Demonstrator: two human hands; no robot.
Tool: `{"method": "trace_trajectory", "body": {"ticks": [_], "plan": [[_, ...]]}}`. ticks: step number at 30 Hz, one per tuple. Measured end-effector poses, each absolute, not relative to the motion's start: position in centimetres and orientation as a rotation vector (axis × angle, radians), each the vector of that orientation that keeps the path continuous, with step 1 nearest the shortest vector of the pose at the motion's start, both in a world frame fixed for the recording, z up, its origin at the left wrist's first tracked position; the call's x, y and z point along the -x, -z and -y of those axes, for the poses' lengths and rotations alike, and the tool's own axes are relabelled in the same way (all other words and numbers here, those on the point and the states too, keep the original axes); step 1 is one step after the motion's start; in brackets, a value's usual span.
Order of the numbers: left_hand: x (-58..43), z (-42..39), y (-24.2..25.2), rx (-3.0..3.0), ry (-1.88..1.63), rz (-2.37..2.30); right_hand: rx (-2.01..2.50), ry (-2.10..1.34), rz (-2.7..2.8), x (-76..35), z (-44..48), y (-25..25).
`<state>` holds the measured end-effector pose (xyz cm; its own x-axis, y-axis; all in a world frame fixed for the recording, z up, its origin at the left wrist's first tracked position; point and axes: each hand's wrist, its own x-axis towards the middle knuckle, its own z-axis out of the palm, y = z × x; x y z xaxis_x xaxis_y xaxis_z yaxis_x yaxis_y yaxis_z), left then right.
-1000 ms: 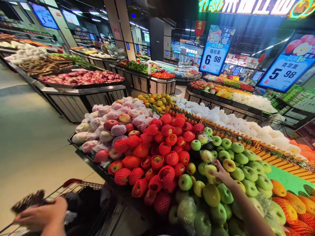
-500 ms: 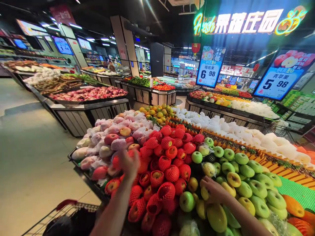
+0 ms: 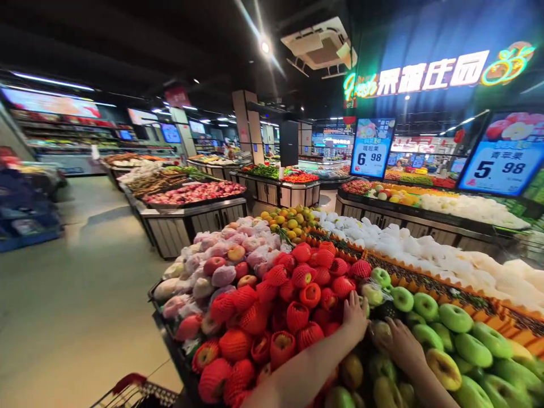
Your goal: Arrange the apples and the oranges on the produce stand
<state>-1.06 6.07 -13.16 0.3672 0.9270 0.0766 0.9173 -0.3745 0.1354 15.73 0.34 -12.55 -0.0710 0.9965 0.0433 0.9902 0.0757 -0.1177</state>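
My left hand [image 3: 355,317] reaches across the red foam-netted apples [image 3: 283,345]. Its fingers curl over a green apple [image 3: 365,306], mostly hidden beneath them. Close beside it on the right, my right hand [image 3: 400,341] has its fingers around a pale green apple [image 3: 381,333], which seems to be in clear wrap. Just beyond both hands sit another wrapped apple [image 3: 373,294] and a dark foam-netted fruit [image 3: 387,310]. Loose green apples [image 3: 455,318] lie heaped to the right; one yellowed apple [image 3: 443,368] is among them.
Pink-wrapped fruits [image 3: 224,276] fill the stand's left side, and yellow fruits [image 3: 293,222] its far end. White foam-wrapped fruit [image 3: 395,241] lies behind an orange scalloped divider [image 3: 425,286]. A shopping cart [image 3: 136,391] stands at lower left. Price screens [image 3: 372,148] hang above.
My left hand has swung right from over the red-netted apples to a green apple. My right hand has moved slightly farther in, onto another apple. The view has tilted up and turned left.
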Motion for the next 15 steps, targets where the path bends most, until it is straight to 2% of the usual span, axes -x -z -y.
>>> {"method": "trace_trajectory", "body": {"ticks": [4, 9, 13, 15], "plan": [[2.2, -6.3, 12.0, -2.538, -0.241, -1.667, 2.102, -0.139, 2.285, -15.2, -1.7, 14.7], [5.0, -5.2, 8.8, -2.592, -0.179, -1.491, 2.153, -0.040, 2.269, -14.7, -1.4, 12.8], [8.6, -3.8, 7.3, -2.645, -0.313, -1.538, 2.124, -0.029, 2.196, -18.1, -0.2, 12.6], [10.4, -3.4, 7.3, -2.674, -0.238, -1.589, 2.068, -0.058, 2.167, -20.0, 0.5, 13.0]]}}
